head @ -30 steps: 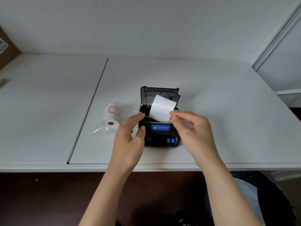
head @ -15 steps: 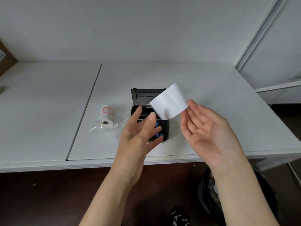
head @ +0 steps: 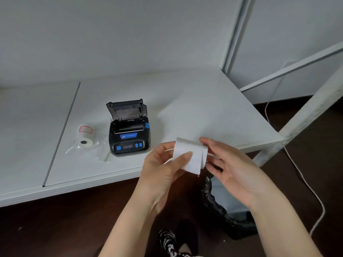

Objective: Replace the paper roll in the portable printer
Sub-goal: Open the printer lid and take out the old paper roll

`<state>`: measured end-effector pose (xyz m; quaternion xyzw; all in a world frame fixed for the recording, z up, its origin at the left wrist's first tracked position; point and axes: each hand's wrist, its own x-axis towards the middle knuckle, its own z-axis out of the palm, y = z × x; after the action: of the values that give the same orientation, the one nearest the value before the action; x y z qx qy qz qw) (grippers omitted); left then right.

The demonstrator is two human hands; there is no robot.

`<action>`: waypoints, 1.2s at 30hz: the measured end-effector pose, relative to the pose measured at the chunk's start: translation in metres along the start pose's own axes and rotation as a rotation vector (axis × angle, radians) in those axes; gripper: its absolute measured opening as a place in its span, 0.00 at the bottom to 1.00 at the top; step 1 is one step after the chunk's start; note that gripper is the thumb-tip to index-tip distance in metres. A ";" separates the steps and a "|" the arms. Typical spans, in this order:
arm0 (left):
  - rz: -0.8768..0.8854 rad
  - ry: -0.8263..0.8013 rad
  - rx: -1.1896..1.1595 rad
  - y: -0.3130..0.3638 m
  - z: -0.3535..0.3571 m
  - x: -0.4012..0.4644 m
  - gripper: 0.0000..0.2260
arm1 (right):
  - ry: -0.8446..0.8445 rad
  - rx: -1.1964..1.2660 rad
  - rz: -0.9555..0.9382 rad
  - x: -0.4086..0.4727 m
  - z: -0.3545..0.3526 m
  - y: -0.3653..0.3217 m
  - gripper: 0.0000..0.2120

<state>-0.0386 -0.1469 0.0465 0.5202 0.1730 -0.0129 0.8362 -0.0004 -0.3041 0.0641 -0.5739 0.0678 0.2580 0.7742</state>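
the left hand (head: 163,164) pinches a strip of white paper (head: 189,156) between thumb and fingers, just off the near edge of the table (head: 204,101), at about 5 o'clock from the printer. the paper is folded or curled over on itself, its right side doubled. the right hand (head: 232,167) is spread loose, palm turned inward, its fingertips (head: 204,140) touching or nearly touching the paper's right edge; whether it actually grips the paper i cannot tell.

the portable printer (head: 129,136) sits on the table, black with blue buttons and a blue label, its lid (head: 127,109) standing raised at the 12 o'clock side. the paper bay under the lid looks dark, and i cannot tell what lies inside.

at 9 o'clock from the printer, just beside it, a new paper roll (head: 85,135) lies on its side in a clear plastic wrapper (head: 100,154), a red-outlined mark on its curved face and its dark core end facing the viewer.

below the hands, on the floor at 6 o'clock, stands a bin lined with a black bag (head: 219,206). a white cable (head: 304,182) trails across the dark floor at the far right.
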 end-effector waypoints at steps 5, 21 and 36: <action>-0.055 0.010 0.095 -0.019 0.034 -0.002 0.21 | -0.050 0.006 0.027 -0.011 -0.037 0.003 0.25; -0.147 -0.074 0.378 -0.069 0.112 0.022 0.12 | 0.566 -0.218 0.192 -0.009 -0.168 0.031 0.25; -0.041 0.031 0.382 -0.035 0.075 0.019 0.06 | 0.491 -0.196 0.015 -0.004 -0.111 0.013 0.16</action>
<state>-0.0069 -0.2252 0.0398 0.6660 0.1909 -0.0547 0.7190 0.0112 -0.4055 0.0176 -0.6911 0.2325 0.1221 0.6734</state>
